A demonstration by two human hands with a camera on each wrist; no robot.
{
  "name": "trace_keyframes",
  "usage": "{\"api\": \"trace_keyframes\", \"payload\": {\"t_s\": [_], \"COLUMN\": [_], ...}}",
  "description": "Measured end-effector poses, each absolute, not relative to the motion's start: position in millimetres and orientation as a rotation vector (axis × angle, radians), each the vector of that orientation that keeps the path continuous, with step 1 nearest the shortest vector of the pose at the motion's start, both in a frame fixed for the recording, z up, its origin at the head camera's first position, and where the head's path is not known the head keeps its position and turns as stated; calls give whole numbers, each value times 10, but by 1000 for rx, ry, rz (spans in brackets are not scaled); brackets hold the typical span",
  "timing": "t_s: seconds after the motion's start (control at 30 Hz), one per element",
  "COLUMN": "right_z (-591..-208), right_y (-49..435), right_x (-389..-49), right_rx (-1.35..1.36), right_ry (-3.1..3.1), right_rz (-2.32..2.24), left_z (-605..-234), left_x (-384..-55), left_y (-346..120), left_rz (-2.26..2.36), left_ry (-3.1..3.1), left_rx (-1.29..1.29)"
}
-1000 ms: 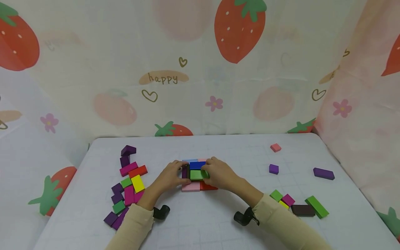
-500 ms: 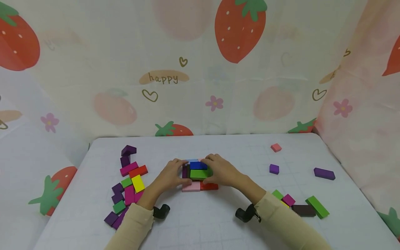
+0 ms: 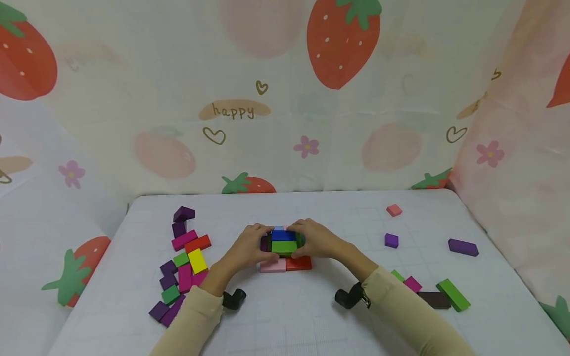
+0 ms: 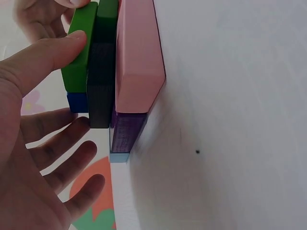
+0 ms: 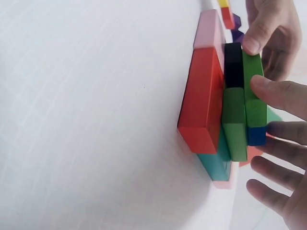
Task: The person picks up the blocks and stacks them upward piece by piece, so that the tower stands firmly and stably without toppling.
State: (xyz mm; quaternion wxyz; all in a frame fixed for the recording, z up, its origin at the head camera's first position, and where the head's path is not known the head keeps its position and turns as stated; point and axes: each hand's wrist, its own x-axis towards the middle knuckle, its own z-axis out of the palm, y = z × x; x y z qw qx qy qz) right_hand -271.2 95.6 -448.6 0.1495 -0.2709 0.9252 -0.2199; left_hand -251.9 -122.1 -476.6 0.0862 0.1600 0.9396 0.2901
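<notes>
A small layered stack of wooden blocks stands mid-table. Its top layer is a bright green block (image 3: 283,247) with a blue block (image 3: 283,236) behind it. My left hand (image 3: 249,245) pinches these two from the left, thumb on the green face and fingertips at the blue one. From the right, my right hand (image 3: 318,241) pinches the same pair likewise. Beneath are a black block (image 4: 100,86) and a darker green block (image 5: 234,122). The bottom layer shows pink (image 3: 273,266) and red (image 3: 299,263) blocks in front, purple (image 4: 128,134) and teal (image 5: 214,163) at the sides.
Loose blocks, including a yellow block (image 3: 198,261), lie clustered at the left, partly behind the left forearm. Towards the right are a purple block (image 3: 463,247), a small violet block (image 3: 392,241), a salmon block (image 3: 394,210), a long green block (image 3: 453,295) and a dark block (image 3: 434,299).
My right hand has shifted from the green block's right end to span the top pair front to back. My left hand has slid slightly right and now meets the top layer.
</notes>
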Motion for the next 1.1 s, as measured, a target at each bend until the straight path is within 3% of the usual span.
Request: {"api": "trace_keyframes", "payload": {"t_s": [1.1], "right_z": [-4533], "right_y": [980], "right_x": [-2810], "right_rx": [-802], "right_ry": [2626], "right_rz": [-618], "left_z": [-4733], "left_x": [-2516], "left_y": [-1178], "left_rz": [824], "left_ry": [2808], "left_rx": [564]}}
